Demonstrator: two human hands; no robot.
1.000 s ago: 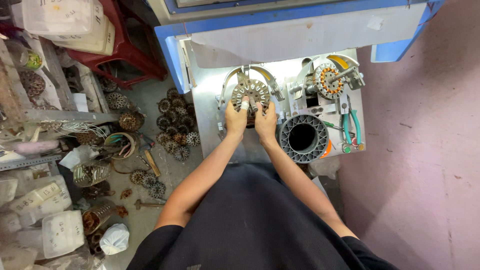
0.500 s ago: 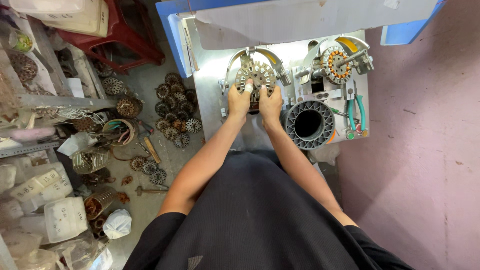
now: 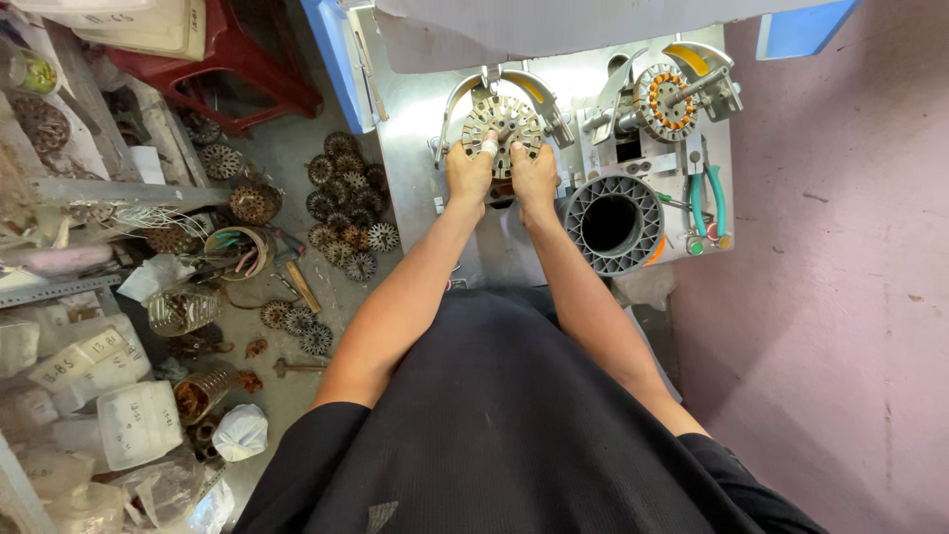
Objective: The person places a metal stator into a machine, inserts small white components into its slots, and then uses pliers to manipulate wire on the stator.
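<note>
Gripping round stator core with left hand, right hand

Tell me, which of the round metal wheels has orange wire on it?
The wheel clamped at the machine's far right. Its ring of coils is orange; the wheel under both hands looks bare metal.

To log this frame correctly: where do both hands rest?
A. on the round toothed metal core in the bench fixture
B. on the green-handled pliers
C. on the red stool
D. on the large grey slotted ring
A: the left hand and the right hand both grip the lower edge of the round toothed metal core; the green-handled pliers and the large grey slotted ring lie untouched to their right.
</note>
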